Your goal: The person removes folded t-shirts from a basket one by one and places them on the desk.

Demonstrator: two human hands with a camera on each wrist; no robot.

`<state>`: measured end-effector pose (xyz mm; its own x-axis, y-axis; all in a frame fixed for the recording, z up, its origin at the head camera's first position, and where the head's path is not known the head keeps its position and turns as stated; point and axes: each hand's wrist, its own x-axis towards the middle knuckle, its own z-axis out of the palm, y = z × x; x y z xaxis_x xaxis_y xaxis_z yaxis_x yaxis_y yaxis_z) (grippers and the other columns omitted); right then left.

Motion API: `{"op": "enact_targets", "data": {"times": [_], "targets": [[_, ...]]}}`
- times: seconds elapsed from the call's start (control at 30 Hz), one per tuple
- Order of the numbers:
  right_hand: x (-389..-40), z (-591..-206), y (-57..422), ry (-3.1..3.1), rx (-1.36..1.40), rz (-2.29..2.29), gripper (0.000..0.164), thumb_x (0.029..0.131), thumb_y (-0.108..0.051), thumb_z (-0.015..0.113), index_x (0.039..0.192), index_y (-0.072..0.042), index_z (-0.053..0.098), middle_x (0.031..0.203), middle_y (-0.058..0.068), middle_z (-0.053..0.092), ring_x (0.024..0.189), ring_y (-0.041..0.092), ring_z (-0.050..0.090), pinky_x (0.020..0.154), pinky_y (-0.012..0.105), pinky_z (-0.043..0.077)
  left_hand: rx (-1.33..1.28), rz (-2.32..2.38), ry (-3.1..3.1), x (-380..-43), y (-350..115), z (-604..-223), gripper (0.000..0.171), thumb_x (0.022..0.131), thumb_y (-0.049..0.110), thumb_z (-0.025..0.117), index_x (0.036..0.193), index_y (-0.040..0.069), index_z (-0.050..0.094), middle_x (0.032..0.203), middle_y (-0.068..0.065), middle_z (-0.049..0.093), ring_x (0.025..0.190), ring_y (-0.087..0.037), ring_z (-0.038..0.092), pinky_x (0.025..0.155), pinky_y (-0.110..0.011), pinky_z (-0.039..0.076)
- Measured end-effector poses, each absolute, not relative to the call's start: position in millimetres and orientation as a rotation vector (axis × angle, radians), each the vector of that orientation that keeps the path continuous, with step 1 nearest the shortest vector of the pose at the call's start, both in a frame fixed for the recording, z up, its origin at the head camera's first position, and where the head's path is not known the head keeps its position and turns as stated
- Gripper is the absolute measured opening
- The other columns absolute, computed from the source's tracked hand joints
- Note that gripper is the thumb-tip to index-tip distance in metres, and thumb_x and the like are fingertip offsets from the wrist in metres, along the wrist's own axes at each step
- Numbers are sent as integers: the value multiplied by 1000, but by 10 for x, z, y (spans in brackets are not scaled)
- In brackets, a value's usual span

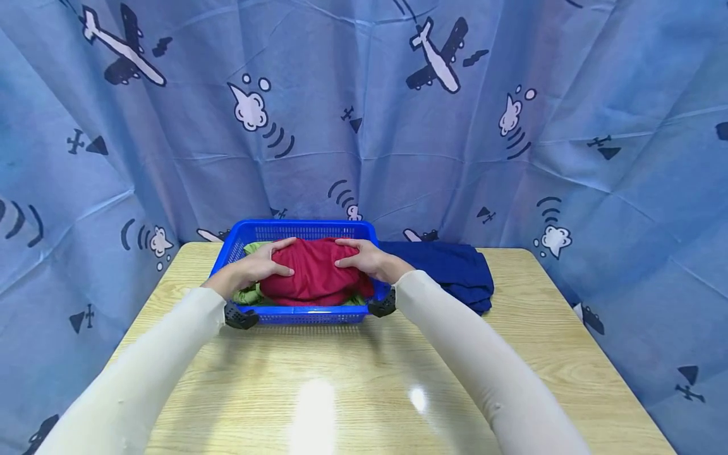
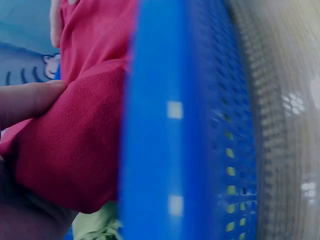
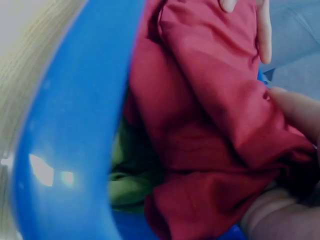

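A bunched red cloth (image 1: 315,272) lies in the blue plastic basket (image 1: 296,310), over green cloth (image 1: 248,296). My left hand (image 1: 258,262) grips its left side, with the thumb on top, as the left wrist view also shows. From the other side my right hand (image 1: 372,259) holds the red cloth (image 3: 215,110), thumb on its upper face and the other fingers partly hidden under the folds. Green fabric (image 3: 132,170) shows beneath it in the right wrist view, beside the basket's rim (image 3: 70,135).
A folded dark blue cloth (image 1: 443,272) lies on the wooden table (image 1: 540,354), right of the basket. Behind the table hangs a blue curtain (image 1: 318,114) printed with airplanes. Both forearms reach over the table's near part.
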<state>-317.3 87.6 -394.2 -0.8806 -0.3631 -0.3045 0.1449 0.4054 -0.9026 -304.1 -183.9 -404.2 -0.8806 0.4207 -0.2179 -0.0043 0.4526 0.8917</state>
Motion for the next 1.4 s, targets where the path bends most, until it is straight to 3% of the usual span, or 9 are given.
{"op": "enact_targets", "data": {"times": [0.17, 0.3, 0.57, 0.8, 1.1, 1.3, 1.4], "targets": [[-3165, -3864, 953, 2190, -208, -1531, 70, 93, -9, 71, 155, -23, 42, 155, 10, 45, 110, 18, 60, 83, 23, 53, 341, 1449, 2282, -3002, -1901, -3945, 89, 92, 5, 67, 164, 17, 16, 155, -25, 39, 132, -30, 49, 90, -23, 53], [-3152, -3830, 988, 2162, -226, -1575, 70, 93, -8, 71, 155, -24, 43, 151, 11, 50, 112, 19, 62, 86, 25, 55, 345, 1452, 2308, -2974, -1949, -3911, 89, 91, 6, 69, 164, 16, 18, 153, -26, 41, 126, -28, 53, 82, -21, 55], [-3101, -3777, 1005, 2137, -251, -1607, 71, 92, -7, 71, 155, -26, 43, 146, 12, 55, 117, 22, 62, 92, 29, 57, 354, 1491, 2300, -2901, -2035, -3855, 91, 92, 6, 69, 164, 20, 16, 157, -23, 36, 133, -29, 46, 87, -17, 50], [-3090, -3677, 987, 2124, -295, -1660, 71, 92, -4, 71, 154, -25, 43, 142, 15, 59, 106, 18, 66, 82, 26, 59, 373, 1534, 2306, -2859, -2077, -3739, 91, 91, 7, 70, 164, 22, 18, 154, -23, 42, 126, -25, 51, 84, -18, 53], [-3071, -3491, 998, 2170, -326, -1657, 72, 92, -5, 71, 154, -27, 44, 145, 12, 55, 118, 21, 62, 90, 26, 57, 401, 1559, 2339, -2839, -2099, -3594, 90, 91, 7, 71, 163, 23, 21, 149, -21, 47, 112, -10, 57, 85, -18, 54], [-3044, -3393, 1028, 2158, -338, -1668, 72, 92, -4, 71, 155, -28, 43, 146, 13, 55, 119, 22, 61, 91, 26, 57, 394, 1596, 2303, -2836, -2091, -3522, 89, 91, 5, 70, 163, 25, 21, 148, -20, 47, 113, -10, 56, 87, -18, 53], [-3037, -3352, 1058, 2160, -356, -1679, 73, 93, -3, 70, 155, -27, 42, 157, 7, 45, 123, 22, 60, 89, 24, 56, 394, 1608, 2286, -2833, -2070, -3484, 89, 92, 5, 70, 163, 26, 21, 147, -19, 47, 112, -10, 56, 87, -18, 53]]}}
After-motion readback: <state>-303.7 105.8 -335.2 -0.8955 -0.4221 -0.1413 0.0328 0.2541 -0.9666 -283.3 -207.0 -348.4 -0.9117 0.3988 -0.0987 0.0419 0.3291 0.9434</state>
